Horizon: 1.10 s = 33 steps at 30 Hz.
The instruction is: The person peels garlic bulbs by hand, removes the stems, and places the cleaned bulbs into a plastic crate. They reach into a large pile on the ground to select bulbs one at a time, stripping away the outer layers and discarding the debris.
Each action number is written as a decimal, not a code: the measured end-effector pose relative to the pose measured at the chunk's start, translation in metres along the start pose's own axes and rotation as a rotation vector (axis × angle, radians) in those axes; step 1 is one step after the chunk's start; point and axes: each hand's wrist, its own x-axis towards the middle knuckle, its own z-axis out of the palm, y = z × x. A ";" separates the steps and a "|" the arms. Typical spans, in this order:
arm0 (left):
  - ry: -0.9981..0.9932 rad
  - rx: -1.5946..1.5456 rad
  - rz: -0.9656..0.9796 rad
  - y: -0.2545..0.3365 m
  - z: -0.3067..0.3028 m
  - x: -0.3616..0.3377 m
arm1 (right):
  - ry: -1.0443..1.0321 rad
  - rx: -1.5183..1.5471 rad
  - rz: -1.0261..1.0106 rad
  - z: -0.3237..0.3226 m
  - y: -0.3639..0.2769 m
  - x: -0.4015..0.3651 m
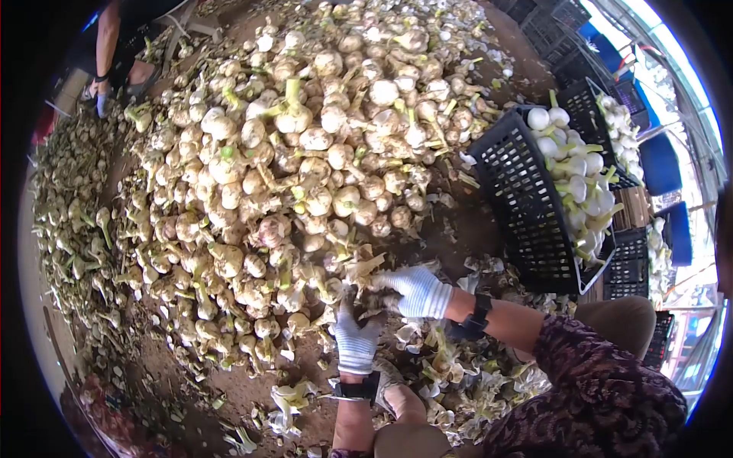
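My left hand (356,337), in a striped white knit glove, reaches in from the bottom with its fingers bent at the edge of the garlic pile. From the right comes my right hand (418,291), gloved alike, its fingertips meeting the left ones. Both are closed on a soil-stained garlic bulb (365,299), mostly hidden by the fingers. Dry brown husk (361,267) sticks up just beyond them. In front spreads a large heap of unpeeled garlic bulbs (305,164), some with green stem stubs.
A black plastic crate (513,202) of cleaned white garlic (574,172) stands tilted at the right, with more crates behind it. Peeled skins (450,366) litter the ground by my feet. Smaller stemmed garlic (76,237) lies along the left. Another person's hand (101,99) shows at upper left.
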 end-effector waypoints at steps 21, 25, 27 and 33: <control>0.199 0.086 0.174 -0.012 0.005 -0.022 | 0.118 0.939 0.171 0.020 -0.016 -0.003; 0.249 -0.122 0.185 -0.006 0.005 -0.021 | 0.092 1.079 0.243 0.023 -0.017 -0.005; 0.287 0.011 0.213 0.000 0.005 -0.023 | 0.086 1.080 0.184 0.023 -0.015 -0.002; 0.047 -0.878 -0.106 0.014 -0.008 -0.025 | 0.095 0.745 -0.169 0.002 -0.025 0.004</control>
